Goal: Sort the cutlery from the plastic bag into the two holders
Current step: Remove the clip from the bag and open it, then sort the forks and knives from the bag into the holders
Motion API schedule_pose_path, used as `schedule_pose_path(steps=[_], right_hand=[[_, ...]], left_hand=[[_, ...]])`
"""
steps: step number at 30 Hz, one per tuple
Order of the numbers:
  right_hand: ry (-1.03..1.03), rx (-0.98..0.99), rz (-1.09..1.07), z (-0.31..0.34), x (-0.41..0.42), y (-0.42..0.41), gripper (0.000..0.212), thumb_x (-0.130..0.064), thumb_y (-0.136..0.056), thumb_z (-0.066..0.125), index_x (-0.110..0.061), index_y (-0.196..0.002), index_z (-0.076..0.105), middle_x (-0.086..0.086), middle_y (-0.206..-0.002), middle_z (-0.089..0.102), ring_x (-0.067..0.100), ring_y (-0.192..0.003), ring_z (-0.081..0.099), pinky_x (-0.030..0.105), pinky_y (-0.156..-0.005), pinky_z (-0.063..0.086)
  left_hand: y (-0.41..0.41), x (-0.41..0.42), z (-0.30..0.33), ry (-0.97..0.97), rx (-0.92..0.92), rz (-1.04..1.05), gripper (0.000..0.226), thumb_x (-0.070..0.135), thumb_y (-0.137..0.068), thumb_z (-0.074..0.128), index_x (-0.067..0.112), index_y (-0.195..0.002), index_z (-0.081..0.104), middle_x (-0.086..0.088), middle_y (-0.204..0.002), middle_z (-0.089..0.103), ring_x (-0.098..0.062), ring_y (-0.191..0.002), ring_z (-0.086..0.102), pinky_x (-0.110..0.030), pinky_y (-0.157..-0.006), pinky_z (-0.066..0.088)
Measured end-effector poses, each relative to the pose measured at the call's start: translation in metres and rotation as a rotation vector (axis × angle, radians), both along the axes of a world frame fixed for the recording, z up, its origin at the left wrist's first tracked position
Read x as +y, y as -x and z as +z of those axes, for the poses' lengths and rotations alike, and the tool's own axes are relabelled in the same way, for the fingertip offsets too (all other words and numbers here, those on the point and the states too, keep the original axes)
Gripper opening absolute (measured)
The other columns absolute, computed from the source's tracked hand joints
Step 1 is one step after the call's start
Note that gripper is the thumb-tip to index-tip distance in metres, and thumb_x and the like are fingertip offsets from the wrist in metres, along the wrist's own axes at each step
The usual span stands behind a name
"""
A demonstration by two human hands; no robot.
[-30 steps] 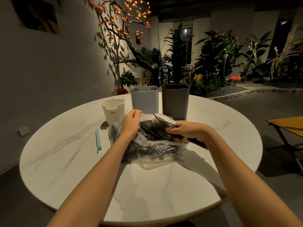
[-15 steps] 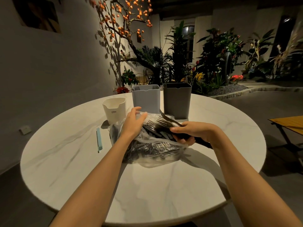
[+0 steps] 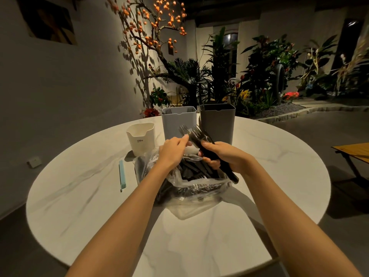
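Observation:
A clear plastic bag (image 3: 191, 186) full of black cutlery lies on the round white table (image 3: 199, 236). My right hand (image 3: 223, 156) grips a bundle of black forks (image 3: 201, 140) by the handles, tines pointing up and away, lifted above the bag. My left hand (image 3: 173, 150) pinches the head of one fork (image 3: 182, 129) in that bundle. Behind stand a light grey holder (image 3: 178, 121) with a few utensil tips showing inside and a dark grey holder (image 3: 217, 121).
A white cup-like container (image 3: 140, 137) stands left of the holders. A light blue bag clip (image 3: 121, 175) lies on the table left of the bag. Plants line the room's back; a wooden table edge (image 3: 353, 150) shows at the right.
My right hand has lifted the fork bundle up out of the bag towards the holders. My left hand has left the bag's rim and taken hold of one fork's head.

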State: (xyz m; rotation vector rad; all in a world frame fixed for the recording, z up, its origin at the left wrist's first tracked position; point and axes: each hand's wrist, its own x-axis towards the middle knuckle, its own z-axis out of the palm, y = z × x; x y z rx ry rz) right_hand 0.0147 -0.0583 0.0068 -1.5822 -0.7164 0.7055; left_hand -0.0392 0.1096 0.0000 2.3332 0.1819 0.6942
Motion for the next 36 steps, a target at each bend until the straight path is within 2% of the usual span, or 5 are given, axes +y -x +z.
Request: schedule_pose_path(steps=[7, 13, 23, 29, 36], right_hand=[[-0.002, 0.020, -0.049, 0.004, 0.015, -0.013, 0.040, -0.044, -0.100, 0.041, -0.008, -0.087, 0.054, 0.000, -0.058, 0.049, 0.007, -0.044, 0.037, 0.015, -0.046, 0.036], [-0.011, 0.075, -0.106, -0.001, 0.031, -0.020, 0.048, -0.050, -0.099, 0.040, -0.010, -0.077, 0.054, 0.001, -0.061, 0.050, 0.007, -0.042, 0.041, 0.014, -0.044, 0.037], [-0.076, 0.063, -0.125, -0.012, 0.027, -0.013, 0.045, -0.043, -0.101, 0.041, -0.003, -0.091, 0.058, 0.007, -0.064, 0.058, 0.010, -0.044, 0.050, 0.018, -0.047, 0.043], [0.013, -0.189, -0.254, -0.016, 0.034, -0.010, 0.034, -0.028, -0.104, 0.038, -0.011, -0.085, 0.060, 0.004, -0.068, 0.062, 0.014, -0.059, 0.059, 0.022, -0.057, 0.050], [0.186, -0.521, -0.415, -0.023, 0.041, -0.012, 0.022, -0.026, -0.103, 0.040, -0.013, -0.098, 0.057, 0.003, -0.082, 0.059, 0.014, -0.073, 0.054, 0.023, -0.064, 0.043]], left_hand=[[-0.016, -0.015, 0.005, 0.441, 0.018, -0.212, 0.030, 0.029, -0.102, 0.041, 0.014, -0.082, 0.058, 0.000, -0.076, 0.061, -0.009, -0.068, 0.056, -0.014, -0.060, 0.042], [-0.027, -0.008, -0.003, 0.654, -0.065, -0.161, 0.029, 0.029, -0.097, 0.055, 0.004, -0.084, 0.059, -0.005, -0.060, 0.064, -0.017, -0.050, 0.061, -0.034, -0.063, 0.054], [-0.021, -0.011, -0.009, 0.595, -0.160, -0.087, 0.039, 0.031, -0.100, 0.049, 0.009, -0.072, 0.064, -0.009, -0.069, 0.067, -0.024, -0.066, 0.065, -0.047, -0.076, 0.056], [-0.022, -0.017, -0.012, 0.433, -0.113, -0.127, 0.021, 0.031, -0.102, 0.042, 0.017, -0.093, 0.054, -0.011, -0.090, 0.063, -0.030, -0.090, 0.064, -0.051, -0.085, 0.053], [-0.020, -0.019, -0.007, 0.814, -0.265, -0.143, 0.022, 0.022, -0.105, 0.028, 0.008, -0.096, 0.042, -0.006, -0.067, 0.051, -0.015, -0.059, 0.054, -0.026, -0.062, 0.053]])
